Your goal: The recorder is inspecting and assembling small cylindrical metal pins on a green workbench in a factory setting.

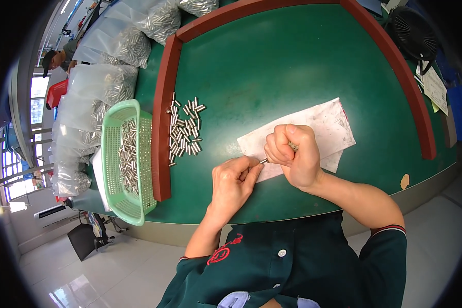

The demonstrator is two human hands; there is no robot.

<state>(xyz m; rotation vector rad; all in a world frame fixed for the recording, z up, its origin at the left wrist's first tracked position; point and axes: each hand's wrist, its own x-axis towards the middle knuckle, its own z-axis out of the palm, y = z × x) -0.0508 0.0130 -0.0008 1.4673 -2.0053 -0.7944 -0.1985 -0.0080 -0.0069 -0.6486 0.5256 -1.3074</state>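
Left hand [233, 179] pinched shut on a small metal pin [263, 161], tip just showing between both hands. Right hand [292, 154] fisted tight around a slim tool [293, 146], only its end visible above the knuckles. Both meeting over the white cloth [323, 128] on the green worktop [272, 66].

Best done with wrists braced on the worktop, pin kept level, pressure light so nothing slips.

Loose pins [185, 131] heaped just inside the red-brown rail [161, 128]; green basket [126, 159] of pins beyond it. Wide bare room ahead and right; near edge close under the forearms.
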